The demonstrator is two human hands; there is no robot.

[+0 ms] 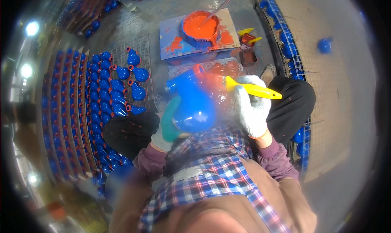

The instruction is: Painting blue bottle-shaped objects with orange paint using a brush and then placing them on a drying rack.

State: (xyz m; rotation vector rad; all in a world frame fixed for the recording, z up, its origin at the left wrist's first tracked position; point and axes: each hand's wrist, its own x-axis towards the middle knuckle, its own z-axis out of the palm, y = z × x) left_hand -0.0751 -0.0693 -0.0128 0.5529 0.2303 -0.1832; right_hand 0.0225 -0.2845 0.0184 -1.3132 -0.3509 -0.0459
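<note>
My left hand [168,121], in a white and green glove, is closed round a glossy blue bulb-shaped part [193,108] in front of my lap. The part has a neck with a red rim at its far end and a short side outlet pointing left. In a white glove, my right hand [253,111] grips a paintbrush [260,91] by its yellow handle. The brush points left, with its bristles at or close to the red rim; blur hides whether they touch. Beyond the part stands a pot of orange-red paint [199,26] with a stick in it.
The pot sits on a paint-stained board [169,35]. Small containers [248,57] with yellow-handled brushes stand right of it. Rows of blue parts [104,82] with red rims fill the left, some on a wire grid [144,49]. A blue wire rack [287,29] runs along the right.
</note>
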